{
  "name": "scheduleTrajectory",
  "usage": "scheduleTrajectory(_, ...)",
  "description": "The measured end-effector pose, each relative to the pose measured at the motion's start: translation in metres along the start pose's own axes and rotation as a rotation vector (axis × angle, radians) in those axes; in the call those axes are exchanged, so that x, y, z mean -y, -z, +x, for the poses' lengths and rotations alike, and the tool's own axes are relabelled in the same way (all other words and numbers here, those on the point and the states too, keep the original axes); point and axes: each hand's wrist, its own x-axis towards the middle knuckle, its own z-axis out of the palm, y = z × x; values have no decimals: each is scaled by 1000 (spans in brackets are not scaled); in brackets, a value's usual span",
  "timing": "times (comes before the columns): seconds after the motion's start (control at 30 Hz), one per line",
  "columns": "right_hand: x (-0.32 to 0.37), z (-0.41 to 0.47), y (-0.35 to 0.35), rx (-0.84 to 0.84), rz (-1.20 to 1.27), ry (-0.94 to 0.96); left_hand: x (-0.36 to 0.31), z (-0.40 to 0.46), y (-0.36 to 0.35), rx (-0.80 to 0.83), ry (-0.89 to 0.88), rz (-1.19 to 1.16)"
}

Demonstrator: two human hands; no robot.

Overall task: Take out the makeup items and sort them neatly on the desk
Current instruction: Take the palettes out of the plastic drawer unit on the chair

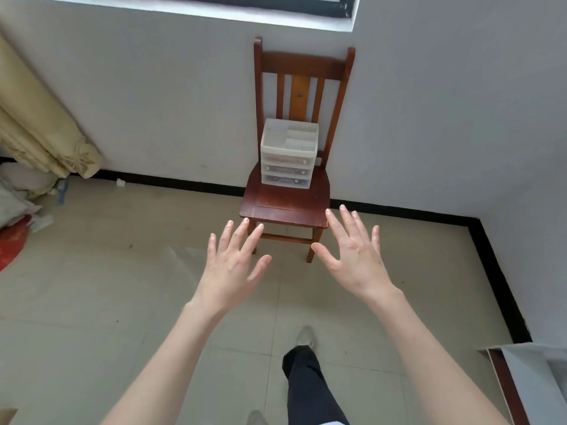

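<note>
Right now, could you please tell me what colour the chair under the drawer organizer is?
The chair is reddish-brown wood, seen best in the head view.

two bare forearms, no sleeves in view. left hand (234,265) and right hand (352,253) bare: no rings, no watch, no bracelets, no gloves. nails short, plain, unpainted. one leg (310,391) in dark, near-black trousers, loose fit. light grey-beige shoe (304,336) with rounded toe below trouser hem. toe of second light shoe (256,418) at bottom edge.
</note>
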Motion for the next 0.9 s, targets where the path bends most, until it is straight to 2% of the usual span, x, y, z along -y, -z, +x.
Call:
scheduleTrajectory(0.23, -43, 164, -11, 54, 12, 24, 18, 149, -28, 38, 67, 19)
scheduleTrajectory(0.57, -99, 380, 13, 165, -61, 99, -1, 362, -55, 147, 129, -101)
scheduleTrajectory(0.77, -121, 489, -30, 231, -145, 160, 27, 452, -103, 223, 177, -93)
scheduleTrajectory(0.9, -141, 539, -78, 311, -194, 145, 51, 491, -156, 276, 284, -253)
